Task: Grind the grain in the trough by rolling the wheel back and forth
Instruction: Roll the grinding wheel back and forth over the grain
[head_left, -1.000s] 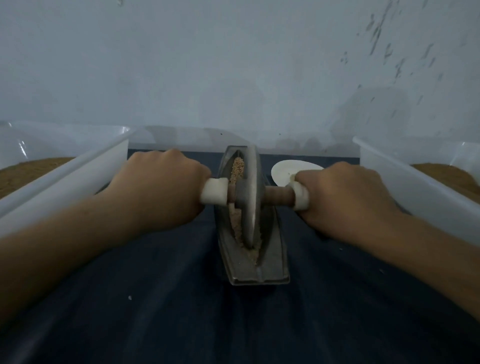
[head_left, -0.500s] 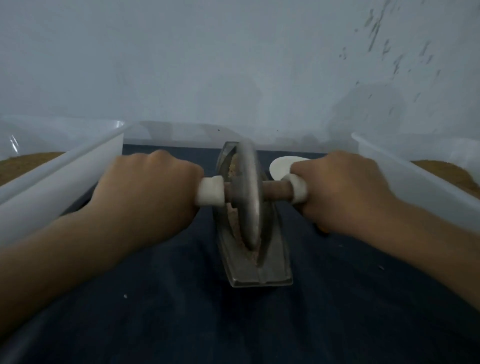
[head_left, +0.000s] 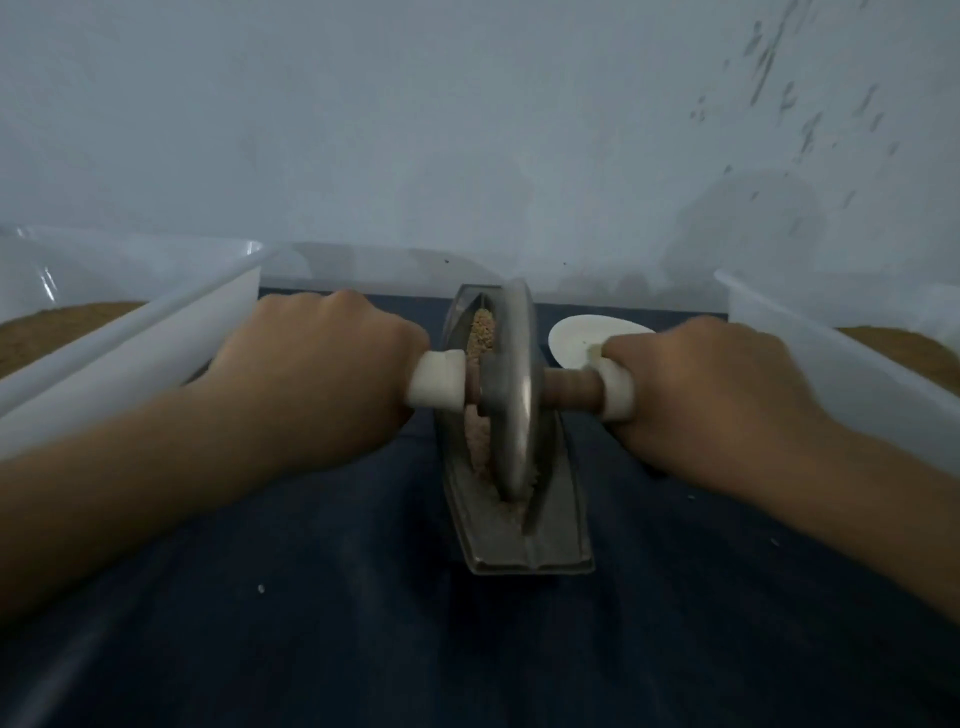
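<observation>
Standing on edge in the narrow metal trough (head_left: 524, 545), the wheel (head_left: 511, 395) looks a heavy, rigid disc, apt to tip sideways unless both ends of its axle (head_left: 569, 387) ride level; the white sleeves (head_left: 436, 385) on that axle seem the sensible holds. The left hand (head_left: 311, 379) and the right hand (head_left: 711, 395) are each clenched round one, knuckles up, forearms stretched forward. Grain (head_left: 480, 332) lies in the groove beside and under the disc.
</observation>
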